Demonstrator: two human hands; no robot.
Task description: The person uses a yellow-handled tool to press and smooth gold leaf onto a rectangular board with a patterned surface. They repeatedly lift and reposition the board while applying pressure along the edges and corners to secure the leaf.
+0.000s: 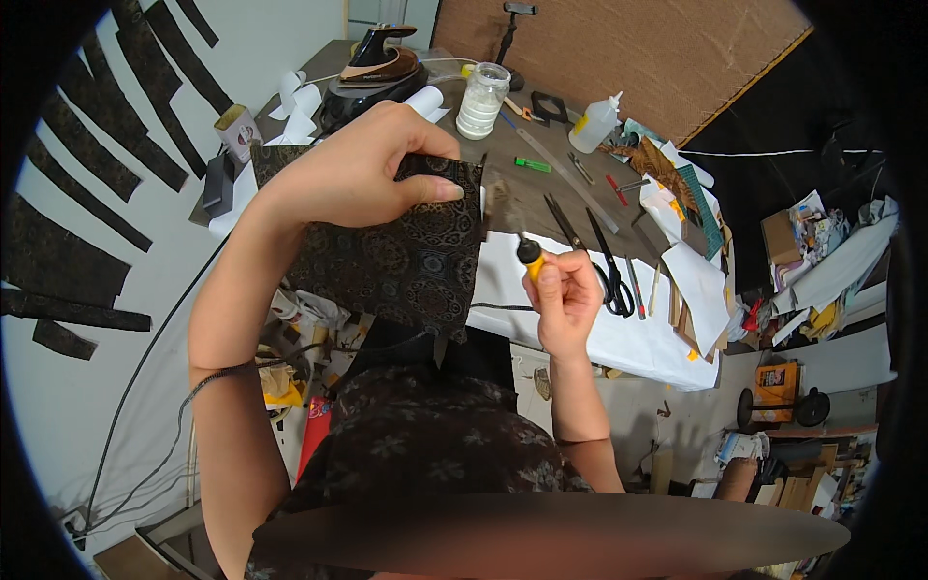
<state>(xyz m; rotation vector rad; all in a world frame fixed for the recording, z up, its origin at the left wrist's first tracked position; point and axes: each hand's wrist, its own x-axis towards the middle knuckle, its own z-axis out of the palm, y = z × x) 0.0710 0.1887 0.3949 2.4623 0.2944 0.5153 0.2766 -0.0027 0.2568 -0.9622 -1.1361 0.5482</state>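
My left hand [362, 164] pinches the upper right part of a dark patterned fabric piece [430, 256], thumb in front and the other fingers mostly hidden behind it. The fabric hangs upright, its right edge facing my other hand. In my right hand [565, 295] is a yellow-handled tool with a black collar [530, 253], gripped between thumb and fingers. A slim, blurred part reaches up from its collar beside the fabric's edge; its exact kind is unclear. Black-handled scissors [616, 280] lie on the table just to the right.
A clothes iron [380, 60], a white-filled jar [481, 101] and a squeeze bottle [595, 124] stand at the back. White paper [570, 329] covers the near table edge. A metal ruler [570, 174] lies beyond. Dark fabric strips [87, 203] hang on the left wall.
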